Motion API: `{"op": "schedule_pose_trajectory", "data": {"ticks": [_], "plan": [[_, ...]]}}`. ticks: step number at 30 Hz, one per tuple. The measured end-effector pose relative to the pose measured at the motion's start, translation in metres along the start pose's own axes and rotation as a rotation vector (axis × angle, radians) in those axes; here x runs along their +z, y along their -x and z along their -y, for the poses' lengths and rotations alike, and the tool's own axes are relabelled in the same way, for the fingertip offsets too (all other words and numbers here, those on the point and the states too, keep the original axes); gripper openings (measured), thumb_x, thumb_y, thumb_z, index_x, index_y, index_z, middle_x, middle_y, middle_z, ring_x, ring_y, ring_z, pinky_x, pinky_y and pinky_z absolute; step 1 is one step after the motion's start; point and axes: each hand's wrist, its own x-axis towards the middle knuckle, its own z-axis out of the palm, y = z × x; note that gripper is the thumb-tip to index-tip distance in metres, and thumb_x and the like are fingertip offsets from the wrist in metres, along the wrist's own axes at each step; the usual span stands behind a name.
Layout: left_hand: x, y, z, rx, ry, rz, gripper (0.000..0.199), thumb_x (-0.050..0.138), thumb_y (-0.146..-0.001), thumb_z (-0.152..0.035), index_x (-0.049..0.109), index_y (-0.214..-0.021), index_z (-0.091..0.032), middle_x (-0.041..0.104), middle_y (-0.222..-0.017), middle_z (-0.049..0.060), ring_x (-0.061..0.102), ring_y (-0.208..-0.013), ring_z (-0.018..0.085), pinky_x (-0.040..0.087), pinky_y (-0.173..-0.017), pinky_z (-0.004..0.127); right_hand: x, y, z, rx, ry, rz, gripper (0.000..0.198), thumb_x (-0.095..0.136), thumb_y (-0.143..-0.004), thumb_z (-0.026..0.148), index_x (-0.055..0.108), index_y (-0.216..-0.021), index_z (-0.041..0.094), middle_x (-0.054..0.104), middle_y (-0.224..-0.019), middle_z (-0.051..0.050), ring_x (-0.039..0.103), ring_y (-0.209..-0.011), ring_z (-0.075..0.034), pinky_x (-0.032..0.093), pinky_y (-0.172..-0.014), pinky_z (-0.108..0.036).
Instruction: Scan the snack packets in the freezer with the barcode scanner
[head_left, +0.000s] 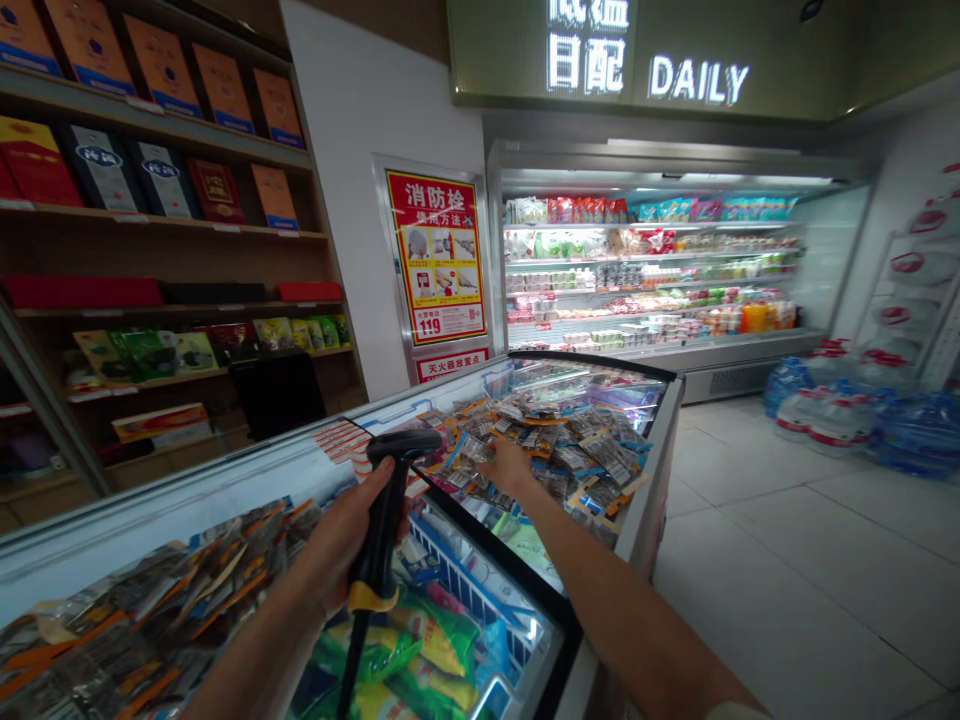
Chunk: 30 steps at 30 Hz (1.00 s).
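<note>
Your left hand (pixel 341 545), left of centre in the lower half of the frame, is closed around the handle of a black barcode scanner (pixel 384 530), thumb lying along its upper part; the scanner stands nearly upright, its head at the top and its cable (pixel 354 650) running down to the bottom edge. Your right hand (pixel 510 465), near the centre, reaches into a spread of small packets (pixel 581 460), its fingers partly bent and at the packets; whether they pinch one you cannot tell from this view. These packets lie heaped on the glass top of a chest freezer (pixel 641 525), from the centre toward the right. A second heap of packets (pixel 187 590) fills the lower left, beside your left forearm. Beneath the glass, at lower centre, note green and yellow bags (pixel 427 635) beside a blue wire basket (pixel 480 590).
</note>
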Motion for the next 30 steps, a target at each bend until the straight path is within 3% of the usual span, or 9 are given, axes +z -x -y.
{"op": "schedule_pose_trajectory", "data": {"ticks": [6,10,14,18,21,25,30], "plan": [[-0.004,0.001,0.0,-0.015,0.01,-0.026,0.028,0.052,-0.075,-0.039,0.055,-0.066,-0.013,0.057,-0.05,0.001,0.052,-0.038,0.008,0.04,-0.035,0.016,-0.002,-0.007,-0.014,0.035,-0.488,-0.173,0.019,0.053,-0.065,0.025,0.054,-0.081,0.014,0.063,-0.079,-0.007,0.058,-0.074,-0.018,0.042,-0.069,-0.028],[-0.003,0.004,-0.001,0.005,-0.007,-0.018,0.029,0.051,-0.075,-0.04,0.054,-0.066,-0.013,0.057,-0.05,0.0,0.052,-0.038,0.008,0.039,-0.036,0.016,-0.001,-0.009,-0.013,0.08,-0.729,-0.221,0.02,0.055,-0.061,0.031,0.05,-0.073,0.016,0.06,-0.067,-0.002,0.056,-0.064,-0.015,0.042,-0.061,-0.026],[-0.002,0.006,-0.002,0.011,-0.018,0.009,0.029,0.051,-0.075,-0.042,0.055,-0.071,-0.013,0.056,-0.051,-0.001,0.051,-0.038,0.007,0.038,-0.037,0.016,-0.002,-0.007,-0.01,0.092,-0.916,-0.192,0.028,0.056,-0.056,0.028,0.051,-0.082,0.017,0.061,-0.071,-0.001,0.057,-0.064,-0.015,0.044,-0.06,-0.027],[-0.003,0.007,-0.002,-0.011,-0.032,0.04,0.031,0.052,-0.073,-0.044,0.054,-0.074,-0.013,0.056,-0.052,-0.002,0.051,-0.04,0.007,0.039,-0.039,0.015,-0.004,-0.004,-0.008,0.137,-1.195,-0.033,0.029,0.06,-0.053,0.028,0.052,-0.08,0.02,0.062,-0.072,0.001,0.056,-0.06,-0.014,0.043,-0.055,-0.027],[-0.005,0.007,-0.003,-0.027,-0.029,0.044,0.034,0.052,-0.072,-0.047,0.052,-0.07,-0.013,0.057,-0.052,-0.002,0.051,-0.04,0.006,0.038,-0.039,0.015,-0.006,-0.002,-0.008,0.18,-1.208,0.016,0.026,0.061,-0.054,0.034,0.052,-0.073,0.019,0.06,-0.062,0.001,0.053,-0.052,-0.014,0.042,-0.05,-0.026],[-0.006,0.005,-0.004,-0.032,-0.009,0.053,0.034,0.053,-0.071,-0.048,0.051,-0.069,-0.014,0.057,-0.052,-0.002,0.051,-0.04,0.007,0.038,-0.038,0.015,-0.006,-0.001,-0.009,0.156,-1.131,-0.045,0.025,0.067,-0.047,0.024,0.052,-0.066,0.017,0.053,-0.052,0.005,0.049,-0.05,-0.011,0.04,-0.05,-0.023],[-0.005,0.005,-0.002,-0.036,-0.023,0.037,0.032,0.053,-0.072,-0.045,0.053,-0.07,-0.013,0.056,-0.049,-0.001,0.051,-0.038,0.008,0.037,-0.037,0.016,-0.008,-0.001,-0.008,0.22,-1.129,-0.07,0.048,0.062,-0.05,0.017,0.051,-0.097,0.022,0.055,-0.06,0.005,0.052,-0.052,-0.013,0.042,-0.046,-0.025]]}}
